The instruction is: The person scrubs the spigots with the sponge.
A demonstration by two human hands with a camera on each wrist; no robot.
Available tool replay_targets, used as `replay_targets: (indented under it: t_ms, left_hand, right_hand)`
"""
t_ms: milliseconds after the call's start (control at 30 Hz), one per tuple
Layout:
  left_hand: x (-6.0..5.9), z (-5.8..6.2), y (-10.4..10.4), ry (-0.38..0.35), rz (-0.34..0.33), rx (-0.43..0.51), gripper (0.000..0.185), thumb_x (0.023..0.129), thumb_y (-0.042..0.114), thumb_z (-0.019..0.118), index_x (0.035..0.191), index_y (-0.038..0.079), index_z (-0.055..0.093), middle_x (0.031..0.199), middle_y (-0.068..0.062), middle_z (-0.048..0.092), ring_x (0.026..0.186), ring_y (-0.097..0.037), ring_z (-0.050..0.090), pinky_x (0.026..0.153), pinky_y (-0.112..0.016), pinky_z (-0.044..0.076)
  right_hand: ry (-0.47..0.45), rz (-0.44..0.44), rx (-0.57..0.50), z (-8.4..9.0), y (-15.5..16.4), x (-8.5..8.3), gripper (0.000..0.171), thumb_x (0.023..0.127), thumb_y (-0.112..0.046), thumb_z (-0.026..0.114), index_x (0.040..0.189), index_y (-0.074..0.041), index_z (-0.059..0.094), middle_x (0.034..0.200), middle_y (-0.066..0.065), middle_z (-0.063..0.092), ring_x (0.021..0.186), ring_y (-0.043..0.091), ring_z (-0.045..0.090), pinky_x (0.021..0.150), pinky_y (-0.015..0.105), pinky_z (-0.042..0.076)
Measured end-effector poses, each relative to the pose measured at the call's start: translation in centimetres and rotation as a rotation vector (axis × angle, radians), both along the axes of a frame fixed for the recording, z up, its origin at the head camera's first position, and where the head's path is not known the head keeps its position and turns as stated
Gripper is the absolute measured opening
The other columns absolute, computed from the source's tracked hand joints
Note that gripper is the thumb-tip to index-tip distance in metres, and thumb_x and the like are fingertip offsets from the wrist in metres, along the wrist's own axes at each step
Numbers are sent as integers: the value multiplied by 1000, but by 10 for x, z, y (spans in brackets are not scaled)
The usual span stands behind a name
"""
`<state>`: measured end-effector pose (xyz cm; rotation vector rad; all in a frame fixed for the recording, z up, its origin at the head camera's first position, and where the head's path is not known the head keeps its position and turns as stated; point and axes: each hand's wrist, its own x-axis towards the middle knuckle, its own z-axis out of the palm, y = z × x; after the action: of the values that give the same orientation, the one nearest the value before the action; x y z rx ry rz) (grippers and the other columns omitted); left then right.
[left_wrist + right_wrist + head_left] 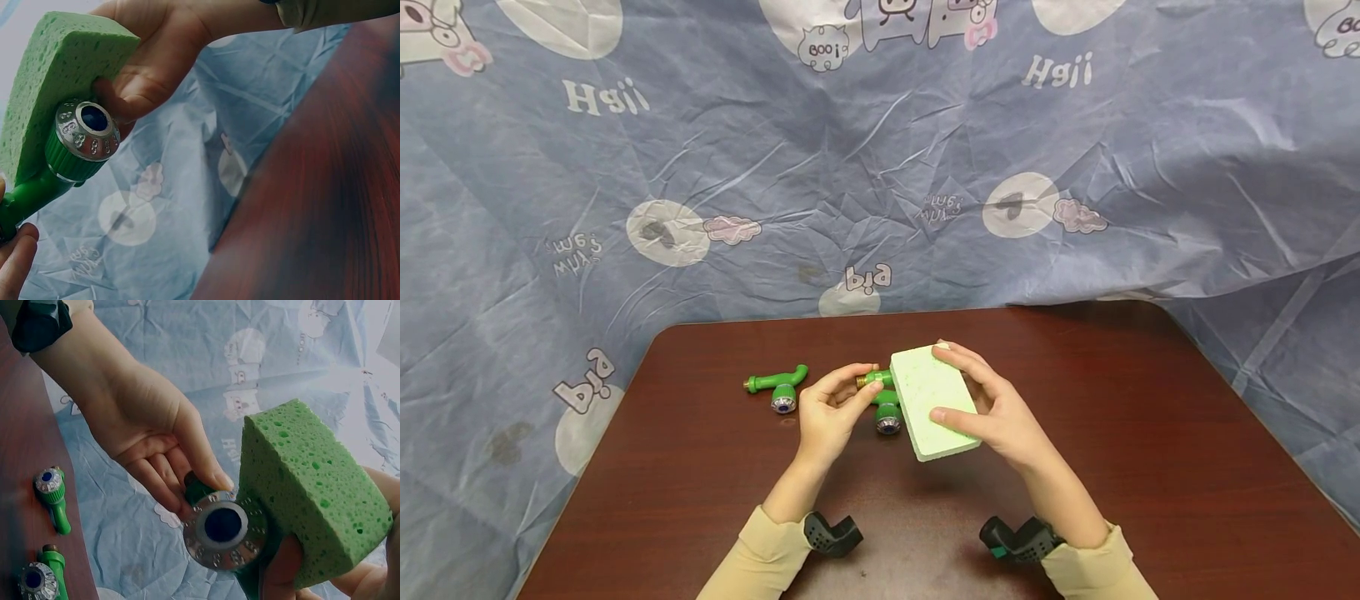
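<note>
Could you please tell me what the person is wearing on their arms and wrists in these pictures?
Both arms wear pale beige long sleeves ending just short of the wrists. A black camera mount sits at each wrist, the left mount all black, the right mount with a small green patch. The left hand and right hand are bare: no gloves or rings show.

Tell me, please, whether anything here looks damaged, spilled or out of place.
Nothing stands out. The left hand holds a green tap, the right hand holds a green sponge against it, and both look whole. A second green tap lies on the table. No spill shows.
</note>
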<state>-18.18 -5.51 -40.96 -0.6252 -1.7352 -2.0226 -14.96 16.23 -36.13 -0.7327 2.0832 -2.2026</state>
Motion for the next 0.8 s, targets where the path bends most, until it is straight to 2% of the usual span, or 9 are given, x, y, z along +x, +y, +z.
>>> replay_targets:
  t_ms: [300,467,633,800]
  left_hand:
    - [-1,3,-3,23,-2,10,25,79,-6,71,102,-13,64,99,-32,63,82,-13,68,68,-24,56]
    - [0,4,-4,11,-17,28,25,79,-8,70,102,-15,63,99,-34,62,83,-14,68,69,-26,56]
    - [1,6,-4,11,-29,41,26,79,-11,69,102,-18,61,98,-33,63,83,-13,68,69,-27,57]
    - [1,6,-5,28,-27,50,25,79,-14,67,103,-18,61,98,-36,61,84,-14,68,69,-28,57]
  right_hand:
    - [-3,-45,7,4,16,-5,64,78,12,66,137,1,43,148,19,25,118,15,46,67,22,54]
    - [-22,-78,-10,4,23,-7,64,79,12,65,138,-3,44,147,12,30,116,14,48,66,22,55]
    - [-57,-65,-58,4,29,-11,64,81,12,62,140,-4,43,142,7,37,97,13,57,62,26,56]
    - [-89,-54,-97,3,34,-14,65,82,12,62,141,-3,40,126,7,49,86,13,61,61,27,56]
